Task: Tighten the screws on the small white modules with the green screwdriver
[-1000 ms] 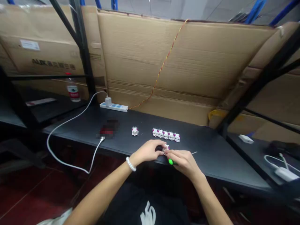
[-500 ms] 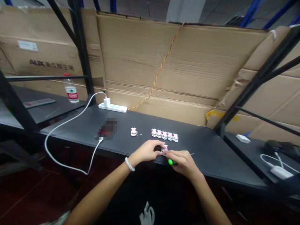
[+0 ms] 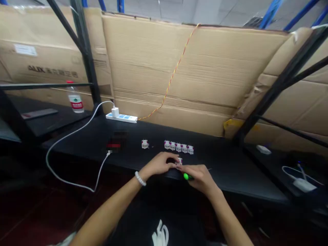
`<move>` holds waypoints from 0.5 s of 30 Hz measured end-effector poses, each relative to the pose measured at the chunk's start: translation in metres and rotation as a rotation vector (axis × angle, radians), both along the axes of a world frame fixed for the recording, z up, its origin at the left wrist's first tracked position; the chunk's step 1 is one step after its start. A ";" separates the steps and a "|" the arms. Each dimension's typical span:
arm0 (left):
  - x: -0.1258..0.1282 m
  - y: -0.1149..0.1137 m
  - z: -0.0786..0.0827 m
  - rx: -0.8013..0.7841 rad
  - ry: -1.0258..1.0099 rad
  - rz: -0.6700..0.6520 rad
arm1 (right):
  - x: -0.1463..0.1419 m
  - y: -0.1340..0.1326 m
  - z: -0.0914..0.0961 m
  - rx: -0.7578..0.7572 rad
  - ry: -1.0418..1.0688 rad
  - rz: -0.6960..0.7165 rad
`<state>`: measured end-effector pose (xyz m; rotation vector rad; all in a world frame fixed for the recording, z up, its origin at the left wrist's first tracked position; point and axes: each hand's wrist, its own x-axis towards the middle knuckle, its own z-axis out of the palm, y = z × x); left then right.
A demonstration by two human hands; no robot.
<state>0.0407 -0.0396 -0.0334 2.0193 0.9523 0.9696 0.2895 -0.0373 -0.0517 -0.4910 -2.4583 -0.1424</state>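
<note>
Near the front edge of the black table, my left hand (image 3: 160,163) curls with thumb and fingertips on a small white-and-purple part (image 3: 180,161). My right hand (image 3: 201,176) meets it from the other side, its fingertips touching the part's near side. Tucked in the right palm is a screwdriver (image 3: 188,176) with a bright green handle end; its thin shaft pokes out past the knuckles to the right. Fingers hide much of the held part. Just behind it, several similar white-and-purple parts (image 3: 178,147) stand in a row, and a single one (image 3: 145,144) sits apart to the left.
A white power strip (image 3: 121,118) with a plugged-in charger lies at the back left. Its white cable (image 3: 55,143) loops over the front edge to a blurred-out device (image 3: 115,145). Cardboard (image 3: 153,61) walls the back; black metal posts (image 3: 88,65) frame both sides.
The whole view has shifted slightly left and grown brighter at the top. Both hands keep nearly the same pose on the small part.
</note>
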 end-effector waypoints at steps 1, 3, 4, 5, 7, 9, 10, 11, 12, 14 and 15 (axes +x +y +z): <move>0.000 0.000 0.000 0.000 -0.004 0.003 | 0.000 0.000 0.000 0.000 -0.002 -0.007; -0.001 0.000 0.000 -0.005 -0.009 0.018 | -0.001 -0.001 0.001 0.011 -0.003 -0.025; -0.001 0.000 0.000 -0.007 -0.008 0.026 | -0.001 -0.002 0.001 0.014 -0.007 -0.036; 0.000 0.000 0.000 -0.008 0.000 0.029 | -0.002 -0.003 0.002 0.015 -0.010 -0.046; 0.000 -0.001 0.001 -0.004 0.023 0.038 | -0.003 -0.005 0.004 0.013 -0.013 -0.066; 0.001 -0.001 0.001 0.004 0.044 0.057 | -0.004 -0.006 0.005 0.002 -0.016 -0.088; 0.001 -0.002 0.001 0.008 0.052 0.068 | -0.004 -0.006 0.006 -0.004 -0.022 -0.097; 0.002 -0.002 0.001 0.013 0.058 0.078 | -0.005 -0.007 0.006 -0.007 -0.034 -0.107; 0.002 -0.003 0.001 0.018 0.062 0.087 | -0.005 -0.007 0.007 -0.008 -0.049 -0.116; 0.004 -0.005 0.001 0.033 0.082 0.103 | -0.005 -0.008 0.008 -0.006 -0.087 -0.118; 0.006 -0.006 0.002 0.043 0.097 0.116 | -0.006 -0.008 0.009 -0.007 -0.104 -0.119</move>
